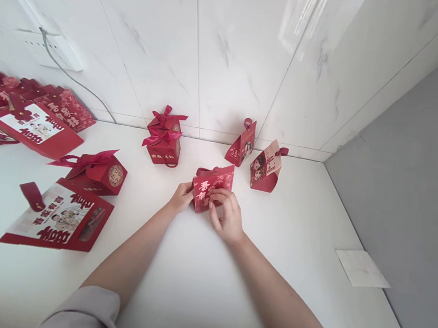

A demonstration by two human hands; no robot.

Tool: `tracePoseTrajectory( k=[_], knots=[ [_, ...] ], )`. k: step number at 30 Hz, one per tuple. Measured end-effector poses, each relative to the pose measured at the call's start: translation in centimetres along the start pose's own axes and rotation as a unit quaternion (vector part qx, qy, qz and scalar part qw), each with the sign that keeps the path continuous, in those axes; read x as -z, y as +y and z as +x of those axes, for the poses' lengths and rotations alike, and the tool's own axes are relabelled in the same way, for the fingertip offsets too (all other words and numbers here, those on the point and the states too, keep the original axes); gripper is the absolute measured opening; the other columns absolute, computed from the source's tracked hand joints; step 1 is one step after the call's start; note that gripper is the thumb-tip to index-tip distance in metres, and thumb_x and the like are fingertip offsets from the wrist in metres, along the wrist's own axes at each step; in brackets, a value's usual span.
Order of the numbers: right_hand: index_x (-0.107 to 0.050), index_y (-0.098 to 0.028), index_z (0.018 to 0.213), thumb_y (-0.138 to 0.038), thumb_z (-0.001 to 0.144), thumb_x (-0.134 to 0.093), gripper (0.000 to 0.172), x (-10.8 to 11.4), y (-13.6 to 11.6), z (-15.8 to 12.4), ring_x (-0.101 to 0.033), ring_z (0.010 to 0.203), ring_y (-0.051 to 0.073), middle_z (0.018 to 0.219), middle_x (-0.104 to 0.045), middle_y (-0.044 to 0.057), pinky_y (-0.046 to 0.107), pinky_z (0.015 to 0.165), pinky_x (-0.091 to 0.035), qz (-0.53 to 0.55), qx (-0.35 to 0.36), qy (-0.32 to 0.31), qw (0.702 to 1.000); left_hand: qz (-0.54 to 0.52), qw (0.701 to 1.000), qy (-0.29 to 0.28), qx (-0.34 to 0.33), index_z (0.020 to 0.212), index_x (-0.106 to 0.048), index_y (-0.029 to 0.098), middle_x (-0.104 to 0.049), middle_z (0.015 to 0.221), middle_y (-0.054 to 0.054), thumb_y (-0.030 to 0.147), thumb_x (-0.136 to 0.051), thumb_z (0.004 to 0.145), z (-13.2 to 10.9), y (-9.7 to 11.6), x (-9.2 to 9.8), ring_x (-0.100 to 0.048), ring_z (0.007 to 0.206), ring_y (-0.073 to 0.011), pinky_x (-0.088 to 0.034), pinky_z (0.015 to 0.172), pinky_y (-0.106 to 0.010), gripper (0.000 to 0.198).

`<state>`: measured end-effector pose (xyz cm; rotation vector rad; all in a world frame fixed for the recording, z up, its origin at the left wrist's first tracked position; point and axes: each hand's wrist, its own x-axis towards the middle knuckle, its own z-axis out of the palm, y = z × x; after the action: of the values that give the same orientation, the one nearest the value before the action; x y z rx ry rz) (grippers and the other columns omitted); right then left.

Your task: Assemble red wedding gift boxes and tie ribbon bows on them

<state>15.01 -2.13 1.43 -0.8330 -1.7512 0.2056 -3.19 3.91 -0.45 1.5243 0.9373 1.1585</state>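
Note:
A small red gift box (204,187) with pale lettering and a ribbon loop at its top is between my hands over the white counter. My left hand (183,197) is closed on its left edge, with some fingers hidden behind it. My right hand (229,216) is in front of the box, thumb and bent fingers apart, fingertips at or just off the printed face. Two triangular gift boxes, one red (241,144) and one partly pink (267,167), stand just beyond my right hand.
Two red boxes with bows (163,152) stand near the tiled wall. At left are another bowed box (102,173), a larger red gift bag (56,216) and a pile of red packaging (40,121). A cable (73,80) hangs from the wall socket (55,51). White paper (361,268) lies at right.

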Motion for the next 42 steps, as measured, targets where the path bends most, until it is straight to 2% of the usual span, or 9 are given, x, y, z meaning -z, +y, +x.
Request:
tracePoseTrajectory(
  k=[5,9,14,17,27,32,35,38,42],
  knots=[
    [-0.049,-0.023,0.119,-0.02,0.086,-0.059,0.034,0.2,0.0,0.2,-0.052,0.12,0.028,0.128,-0.053,0.014,0.052,0.097,-0.046,-0.057,-0.047,0.055,0.996,-0.009,1.0,0.025,-0.014,0.086,-0.072,0.015,-0.073,0.087,-0.009,0.066,-0.033,0.089,-0.4,0.1,0.0,-0.067,0.083,-0.0251,-0.052,0.079,-0.038,0.065],
    [-0.036,-0.02,0.137,-0.035,0.086,-0.061,0.058,0.4,0.0,0.5,-0.035,0.138,0.032,0.149,-0.034,0.018,0.057,0.108,-0.036,-0.003,-0.072,-0.021,0.997,0.014,0.998,0.045,-0.052,0.112,-0.069,0.018,-0.067,0.116,-0.013,0.073,-0.039,0.083,-0.5,0.7,-0.6,-0.06,0.112,-0.0312,-0.044,0.1,-0.044,0.069],
    [-0.024,-0.021,0.146,-0.039,0.091,-0.056,0.066,0.0,0.4,0.1,-0.047,0.131,0.026,0.144,-0.045,0.016,0.046,0.106,-0.043,0.11,-0.138,-0.073,0.982,0.134,0.969,0.034,-0.203,0.149,-0.03,0.029,-0.021,0.159,-0.007,0.071,-0.045,0.081,-0.5,2.1,-2.1,-0.015,0.147,-0.0316,-0.014,0.119,-0.049,0.081],
    [-0.028,-0.022,0.142,-0.037,0.096,-0.048,0.053,-0.1,0.9,-0.1,-0.059,0.118,0.022,0.132,-0.057,0.014,0.041,0.099,-0.049,0.163,-0.222,-0.015,0.961,0.114,0.968,0.091,-0.205,0.154,-0.006,0.025,-0.026,0.156,-0.014,0.062,-0.058,0.079,-0.5,2.3,-2.3,-0.026,0.143,-0.0329,-0.022,0.117,-0.049,0.098],
    [-0.045,-0.02,0.128,-0.036,0.099,-0.036,0.035,0.2,1.2,0.1,-0.059,0.114,0.022,0.125,-0.061,0.011,0.037,0.094,-0.051,0.152,-0.213,0.019,0.965,-0.027,0.995,0.076,0.055,0.106,-0.061,0.016,-0.071,0.096,-0.009,0.047,-0.075,0.069,0.0,0.6,-0.6,-0.068,0.083,-0.0235,-0.055,0.075,-0.035,0.05],
    [-0.033,-0.023,0.14,-0.035,0.094,-0.05,0.051,2.2,0.2,2.4,-0.061,0.106,0.022,0.134,-0.051,0.014,0.04,0.087,-0.055,0.119,-0.139,0.022,0.983,-0.011,0.994,0.093,0.06,0.089,-0.065,0.015,-0.071,0.085,-0.006,0.043,-0.076,0.068,0.0,0.7,-0.6,-0.067,0.074,-0.0208,-0.054,0.069,-0.033,0.037],
    [-0.046,-0.027,0.133,-0.031,0.091,-0.055,0.043,5.0,-1.2,5.4,-0.054,0.119,0.025,0.131,-0.054,0.01,0.04,0.09,-0.054,0.043,-0.066,-0.057,0.995,-0.012,0.994,0.091,0.062,0.091,-0.066,0.015,-0.072,0.086,-0.006,0.042,-0.077,0.066,0.1,0.8,-0.6,-0.067,0.076,-0.0214,-0.055,0.07,-0.034,0.039],
    [-0.057,-0.028,0.118,-0.023,0.093,-0.053,0.026,7.7,-2.5,7.9,-0.063,0.103,0.022,0.115,-0.064,0.006,0.037,0.085,-0.054,-0.011,-0.056,-0.196,0.979,-0.015,0.994,0.09,0.065,0.09,-0.066,0.015,-0.072,0.086,-0.007,0.041,-0.079,0.063,0.1,0.9,-0.6,-0.067,0.075,-0.0218,-0.055,0.069,-0.034,0.041],
    [-0.06,-0.026,0.108,-0.018,0.09,-0.055,0.019,9.4,-3.4,9.1,-0.067,0.084,0.019,0.101,-0.069,0.002,0.034,0.073,-0.056,-0.037,-0.102,-0.246,0.963,-0.019,0.994,0.082,0.067,0.086,-0.066,0.015,-0.072,0.082,-0.006,0.04,-0.08,0.061,0.2,0.6,-0.4,-0.067,0.072,-0.021,-0.054,0.066,-0.032,0.038]
  ],
)
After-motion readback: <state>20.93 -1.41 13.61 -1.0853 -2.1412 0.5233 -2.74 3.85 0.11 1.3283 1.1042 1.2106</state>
